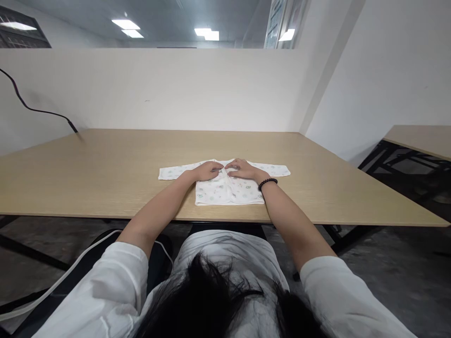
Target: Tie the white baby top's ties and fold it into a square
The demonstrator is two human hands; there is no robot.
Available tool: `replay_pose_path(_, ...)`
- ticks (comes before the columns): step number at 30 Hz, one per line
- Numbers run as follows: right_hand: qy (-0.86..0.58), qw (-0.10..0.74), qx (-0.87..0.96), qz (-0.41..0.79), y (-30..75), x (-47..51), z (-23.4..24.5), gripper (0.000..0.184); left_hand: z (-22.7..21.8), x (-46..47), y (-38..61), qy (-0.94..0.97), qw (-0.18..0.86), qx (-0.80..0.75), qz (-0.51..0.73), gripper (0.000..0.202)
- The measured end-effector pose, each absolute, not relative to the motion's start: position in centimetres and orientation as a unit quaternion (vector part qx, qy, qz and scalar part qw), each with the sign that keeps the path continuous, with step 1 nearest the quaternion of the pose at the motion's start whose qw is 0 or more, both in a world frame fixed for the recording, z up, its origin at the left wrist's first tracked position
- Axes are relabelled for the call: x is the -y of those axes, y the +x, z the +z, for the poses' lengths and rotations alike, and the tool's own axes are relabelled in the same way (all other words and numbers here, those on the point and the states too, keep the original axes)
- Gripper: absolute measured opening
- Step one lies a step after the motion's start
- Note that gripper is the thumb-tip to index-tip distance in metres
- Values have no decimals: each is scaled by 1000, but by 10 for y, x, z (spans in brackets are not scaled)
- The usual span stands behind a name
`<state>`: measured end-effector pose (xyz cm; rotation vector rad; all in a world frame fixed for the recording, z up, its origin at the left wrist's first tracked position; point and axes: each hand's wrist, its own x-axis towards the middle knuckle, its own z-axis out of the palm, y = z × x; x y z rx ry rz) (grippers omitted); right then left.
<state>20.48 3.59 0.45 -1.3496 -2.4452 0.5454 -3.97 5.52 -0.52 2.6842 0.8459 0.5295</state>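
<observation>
A small white baby shirt (227, 192) with a scattered print lies on the table, its two long sleeves spread to the left and right. My left hand (208, 171) rests on the upper front, its fingers curled in at the fabric by the middle line. From the other side, my right hand (244, 169) meets it there, thumb and fingers bent onto the cloth close to the same line. A ridge of cloth runs down the front between them. The fingertips partly hide whatever lies at the pinch. A dark beaded bracelet (267, 183) circles my right wrist.
The wooden table (123, 150) reaches back to a white partition (197, 89). A black cable (42, 111) hangs down at the left rear corner. Another table (423, 138) stands to the right. The table's front edge is just before my body.
</observation>
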Motion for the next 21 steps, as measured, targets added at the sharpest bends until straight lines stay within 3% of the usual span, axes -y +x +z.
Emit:
replay_pose_path(7, -530, 107, 825, 165, 210, -44, 3, 72, -1, -57, -49, 921, 64, -357, 140, 58)
replay_pose_path(11, -621, 124, 766, 108, 225, -49, 4, 58, 5, -61, -66, 858, 46, -492, 138, 76)
replay_pose_path(18, -662, 175, 716, 133, 250, -51, 4, 26, 9, -69, -103, 818, 202, -506, 186, 47)
replay_pose_path(21, -632, 241, 723, 142, 257, -48, 3, 27, 14, -68, -115, 813, 245, -499, 171, 48)
